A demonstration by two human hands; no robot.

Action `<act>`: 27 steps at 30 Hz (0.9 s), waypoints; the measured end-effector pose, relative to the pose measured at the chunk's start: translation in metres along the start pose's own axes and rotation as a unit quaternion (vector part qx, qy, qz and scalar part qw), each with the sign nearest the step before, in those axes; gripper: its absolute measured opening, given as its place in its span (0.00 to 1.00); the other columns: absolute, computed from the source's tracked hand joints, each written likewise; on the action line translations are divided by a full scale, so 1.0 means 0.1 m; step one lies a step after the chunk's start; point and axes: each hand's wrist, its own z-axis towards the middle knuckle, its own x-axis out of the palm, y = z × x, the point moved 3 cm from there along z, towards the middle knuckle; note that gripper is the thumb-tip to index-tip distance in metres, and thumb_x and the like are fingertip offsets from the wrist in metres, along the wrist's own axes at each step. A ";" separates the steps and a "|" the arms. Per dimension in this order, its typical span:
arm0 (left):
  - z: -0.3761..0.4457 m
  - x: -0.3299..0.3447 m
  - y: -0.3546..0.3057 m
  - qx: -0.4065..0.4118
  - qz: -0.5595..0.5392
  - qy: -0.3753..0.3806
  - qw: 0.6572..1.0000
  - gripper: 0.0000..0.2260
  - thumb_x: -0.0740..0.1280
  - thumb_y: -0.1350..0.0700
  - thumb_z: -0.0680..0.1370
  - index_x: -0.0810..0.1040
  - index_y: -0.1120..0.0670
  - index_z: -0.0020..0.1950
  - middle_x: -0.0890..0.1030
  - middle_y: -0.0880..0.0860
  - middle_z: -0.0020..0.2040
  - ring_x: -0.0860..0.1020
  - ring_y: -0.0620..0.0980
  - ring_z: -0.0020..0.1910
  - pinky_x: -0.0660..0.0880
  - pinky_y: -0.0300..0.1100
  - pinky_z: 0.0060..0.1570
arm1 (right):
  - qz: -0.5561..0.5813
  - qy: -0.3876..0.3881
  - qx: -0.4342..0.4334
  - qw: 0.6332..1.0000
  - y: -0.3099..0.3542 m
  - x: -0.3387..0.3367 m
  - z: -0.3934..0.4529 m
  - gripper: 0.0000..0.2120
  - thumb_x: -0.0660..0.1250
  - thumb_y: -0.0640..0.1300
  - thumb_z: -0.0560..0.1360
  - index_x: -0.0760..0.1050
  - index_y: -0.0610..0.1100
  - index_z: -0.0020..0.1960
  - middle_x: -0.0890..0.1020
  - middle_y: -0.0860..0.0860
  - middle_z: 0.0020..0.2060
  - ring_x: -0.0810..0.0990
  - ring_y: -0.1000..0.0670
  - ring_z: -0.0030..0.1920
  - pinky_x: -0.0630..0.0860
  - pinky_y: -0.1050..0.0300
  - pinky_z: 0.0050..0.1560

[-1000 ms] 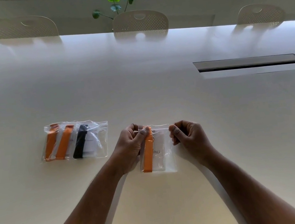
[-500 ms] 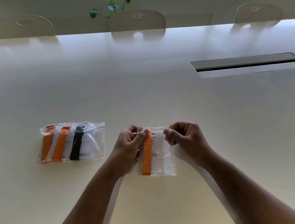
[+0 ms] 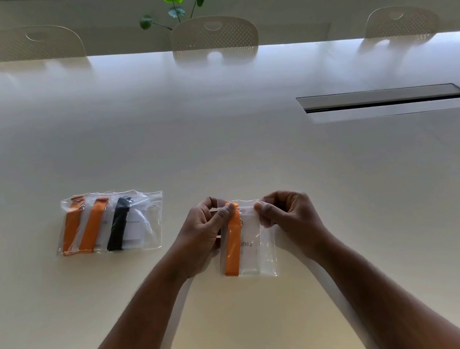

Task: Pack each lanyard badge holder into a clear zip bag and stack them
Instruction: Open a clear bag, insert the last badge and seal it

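Note:
A clear zip bag [image 3: 264,254] hangs upright just above the white table, held between both hands. Inside it are a folded orange lanyard [image 3: 233,249] and a clear badge holder with a white card [image 3: 250,243]. My left hand [image 3: 205,232] pinches the bag's top left corner at the zip strip. My right hand [image 3: 287,215] pinches the top edge right of the middle. To the left, a stack of packed bags [image 3: 110,222] lies flat, fanned out, showing two orange lanyards and one black one.
The white table [image 3: 218,135] stretches far ahead. A recessed cable slot [image 3: 385,101] sits at the right. Three cream chairs [image 3: 213,35] stand along the far edge, with a green plant [image 3: 173,4] and windows behind them.
My right hand's pinch has slid a little leftward along the bag's top edge, towards the left hand. The bag and the stack stay where they were.

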 end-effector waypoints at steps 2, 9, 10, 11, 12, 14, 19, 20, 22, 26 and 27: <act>-0.01 0.00 -0.01 -0.007 0.008 0.005 1.000 0.19 0.69 0.49 0.74 0.75 0.58 0.60 0.84 0.57 0.47 0.84 0.52 0.45 0.82 0.47 0.42 | 0.012 0.001 0.000 1.000 0.00 -0.02 0.01 0.09 0.70 0.36 0.79 0.80 0.32 0.42 0.81 0.44 0.32 0.78 0.49 0.34 0.76 0.58 0.39; -0.03 0.01 -0.03 -0.002 0.013 -0.017 1.000 0.22 0.72 0.50 0.72 0.78 0.61 0.61 0.86 0.57 0.49 0.85 0.54 0.48 0.82 0.46 0.43 | 0.027 0.007 0.000 1.000 -0.04 -0.02 0.03 0.09 0.71 0.39 0.79 0.81 0.36 0.42 0.81 0.46 0.32 0.77 0.49 0.34 0.76 0.57 0.38; -0.03 0.01 -0.03 0.000 0.013 -0.021 1.000 0.21 0.72 0.51 0.72 0.78 0.61 0.60 0.86 0.57 0.48 0.85 0.53 0.47 0.82 0.45 0.42 | 0.026 0.009 0.002 1.000 -0.04 -0.01 0.02 0.10 0.72 0.41 0.78 0.82 0.37 0.41 0.81 0.47 0.32 0.77 0.49 0.34 0.75 0.57 0.38; -0.04 0.01 -0.03 0.001 0.013 -0.022 1.000 0.20 0.72 0.51 0.72 0.78 0.61 0.59 0.86 0.56 0.46 0.85 0.53 0.46 0.82 0.45 0.41 | 0.022 0.011 0.005 1.000 -0.04 0.00 0.02 0.10 0.72 0.44 0.77 0.83 0.39 0.41 0.82 0.47 0.32 0.78 0.50 0.34 0.76 0.58 0.38; -0.04 0.02 -0.03 0.003 0.014 -0.020 1.000 0.18 0.71 0.51 0.73 0.78 0.61 0.58 0.85 0.56 0.45 0.85 0.52 0.45 0.82 0.45 0.41 | 0.016 0.012 0.009 1.000 -0.04 0.01 0.02 0.09 0.72 0.45 0.76 0.84 0.41 0.41 0.83 0.49 0.33 0.79 0.51 0.34 0.77 0.60 0.37; -0.04 0.03 -0.03 0.005 0.010 -0.015 1.000 0.14 0.71 0.52 0.73 0.78 0.59 0.54 0.85 0.54 0.42 0.85 0.51 0.42 0.81 0.43 0.39 | 0.006 0.007 0.005 1.000 -0.05 0.03 0.02 0.05 0.73 0.43 0.76 0.84 0.43 0.42 0.84 0.50 0.33 0.81 0.54 0.34 0.78 0.63 0.36; -0.03 0.05 -0.02 0.006 0.028 0.001 1.000 0.13 0.72 0.50 0.73 0.78 0.57 0.52 0.86 0.53 0.42 0.86 0.51 0.43 0.81 0.42 0.39 | 0.002 -0.016 -0.005 1.000 -0.06 0.02 0.02 0.04 0.72 0.41 0.75 0.84 0.43 0.42 0.84 0.50 0.34 0.82 0.53 0.35 0.79 0.61 0.37; -0.03 0.04 -0.03 0.004 0.033 0.003 0.999 0.15 0.71 0.50 0.73 0.78 0.58 0.53 0.86 0.54 0.43 0.86 0.52 0.45 0.82 0.42 0.40 | 0.011 -0.019 0.001 1.000 -0.05 0.01 0.02 0.04 0.73 0.42 0.74 0.84 0.43 0.42 0.84 0.50 0.34 0.82 0.53 0.35 0.79 0.61 0.37; -0.03 0.01 -0.05 0.004 0.037 0.000 0.999 0.18 0.71 0.48 0.73 0.78 0.59 0.55 0.87 0.57 0.47 0.86 0.55 0.47 0.82 0.44 0.41 | 0.034 -0.019 0.013 0.999 -0.04 -0.02 0.02 0.04 0.73 0.44 0.73 0.83 0.44 0.42 0.85 0.49 0.35 0.83 0.52 0.35 0.79 0.60 0.37; -0.03 -0.10 -0.09 0.022 0.030 -0.027 0.999 0.16 0.72 0.51 0.73 0.79 0.62 0.53 0.86 0.60 0.47 0.86 0.57 0.48 0.83 0.46 0.42 | 0.050 -0.011 0.021 0.998 -0.04 -0.05 0.02 0.08 0.75 0.49 0.71 0.85 0.44 0.42 0.85 0.45 0.37 0.83 0.46 0.38 0.81 0.55 0.41; -0.03 -0.11 -0.09 0.025 0.026 -0.030 0.999 0.15 0.73 0.52 0.73 0.79 0.62 0.53 0.86 0.61 0.47 0.86 0.57 0.47 0.83 0.46 0.42 | 0.051 -0.013 0.022 0.998 -0.04 -0.05 0.02 0.10 0.75 0.50 0.70 0.85 0.43 0.42 0.85 0.44 0.37 0.82 0.46 0.38 0.80 0.54 0.41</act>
